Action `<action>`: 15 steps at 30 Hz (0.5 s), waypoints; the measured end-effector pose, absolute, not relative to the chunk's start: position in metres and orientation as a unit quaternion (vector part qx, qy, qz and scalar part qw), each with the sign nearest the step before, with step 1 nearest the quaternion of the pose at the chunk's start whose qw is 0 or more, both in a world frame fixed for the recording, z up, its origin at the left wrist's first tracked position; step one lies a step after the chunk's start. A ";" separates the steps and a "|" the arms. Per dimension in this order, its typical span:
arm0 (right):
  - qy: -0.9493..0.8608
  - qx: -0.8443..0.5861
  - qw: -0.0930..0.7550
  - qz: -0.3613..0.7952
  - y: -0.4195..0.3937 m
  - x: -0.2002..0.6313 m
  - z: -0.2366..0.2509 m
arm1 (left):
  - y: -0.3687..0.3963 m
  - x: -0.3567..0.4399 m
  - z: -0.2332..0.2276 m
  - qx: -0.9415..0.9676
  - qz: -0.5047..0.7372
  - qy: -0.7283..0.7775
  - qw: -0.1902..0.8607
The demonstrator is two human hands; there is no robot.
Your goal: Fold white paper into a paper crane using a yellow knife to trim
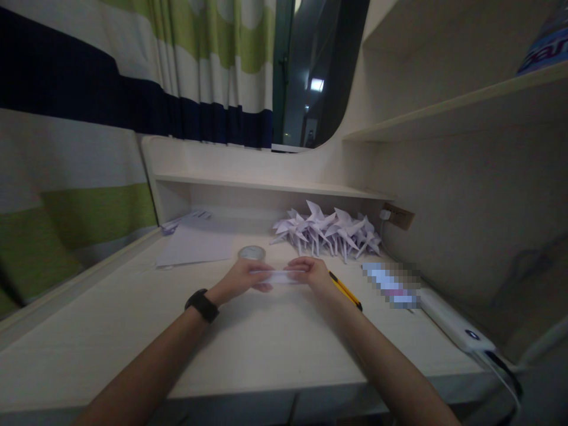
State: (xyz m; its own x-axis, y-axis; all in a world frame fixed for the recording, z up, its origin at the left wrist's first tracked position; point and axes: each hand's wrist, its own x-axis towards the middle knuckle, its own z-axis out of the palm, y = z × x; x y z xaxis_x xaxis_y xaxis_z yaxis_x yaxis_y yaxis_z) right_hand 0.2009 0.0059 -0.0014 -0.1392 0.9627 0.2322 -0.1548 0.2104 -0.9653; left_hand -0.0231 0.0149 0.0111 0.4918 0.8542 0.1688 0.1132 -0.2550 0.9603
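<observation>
A narrow strip of white paper (280,277) stretches level between my two hands, a little above the desk. My left hand (248,275), with a black watch on the wrist, pinches its left end. The right end is pinched between the thumb and fingers of my right hand (313,274). Just behind my left hand lies a round roll of clear tape (251,253). A yellow and black utility knife (345,290) rests on the desk, partly behind my right forearm.
Several white paper pinwheels (326,228) are heaped at the back right. White paper sheets (195,239) lie at the back left. On the right are a blurred-out lit phone (390,285) and a white power bank (455,319) with cables. A shelf (275,184) overhangs the desk's back.
</observation>
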 end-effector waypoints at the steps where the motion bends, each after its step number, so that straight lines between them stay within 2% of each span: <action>1: -0.551 -0.360 0.545 0.519 0.006 0.201 -0.002 | 0.014 -0.023 0.012 0.704 0.367 0.344 0.501; 15: -0.557 -0.346 0.544 0.524 0.001 0.200 0.002 | 0.009 -0.023 0.019 0.655 0.389 0.363 0.537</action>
